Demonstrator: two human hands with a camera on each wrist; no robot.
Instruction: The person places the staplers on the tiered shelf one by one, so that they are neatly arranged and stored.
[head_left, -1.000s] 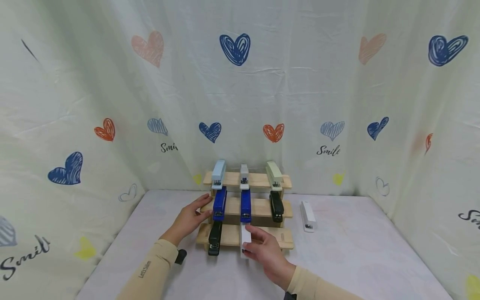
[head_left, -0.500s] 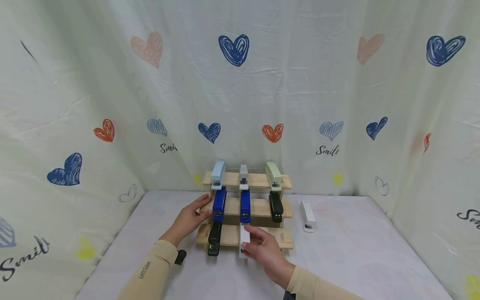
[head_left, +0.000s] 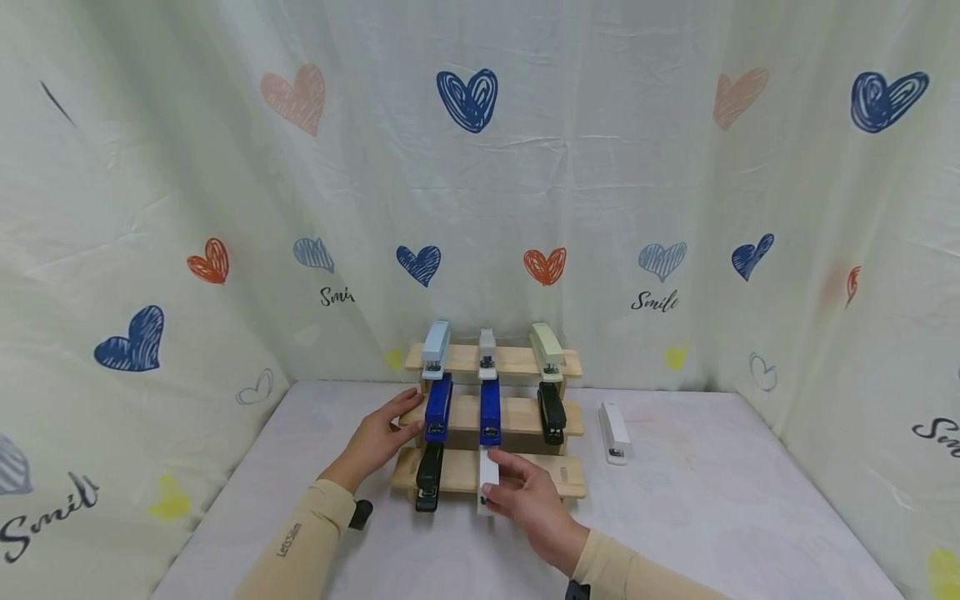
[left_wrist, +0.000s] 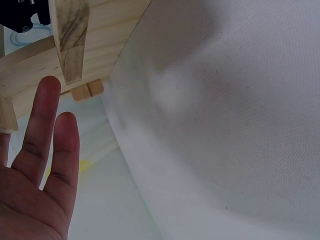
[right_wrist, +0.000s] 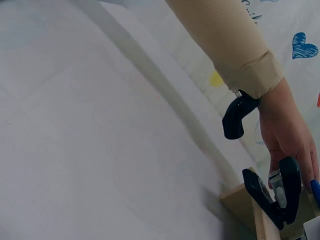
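Note:
On the bottom shelf of a three-tier wooden rack (head_left: 459, 473), my right hand (head_left: 534, 507) pinches a white stapler (head_left: 489, 473) between thumb and fingers. The stapler lies in the middle of that shelf, its front end jutting out. At the rack's left side, my left hand (head_left: 378, 437) rests with its fingers by the middle shelf's end, thumb near a blue stapler (head_left: 438, 408). Its fingers (left_wrist: 65, 145) look straight in the left wrist view. Left of the white stapler sits a black stapler (head_left: 430, 477), also seen in the right wrist view (right_wrist: 287, 190).
Light blue (head_left: 436, 346), grey (head_left: 487, 350) and pale green (head_left: 547, 346) staplers stand on the top shelf. The middle shelf also bears another blue stapler (head_left: 491, 408) and a black stapler (head_left: 552, 412). Another white stapler (head_left: 615, 432) lies on the table (head_left: 697, 500) to the right.

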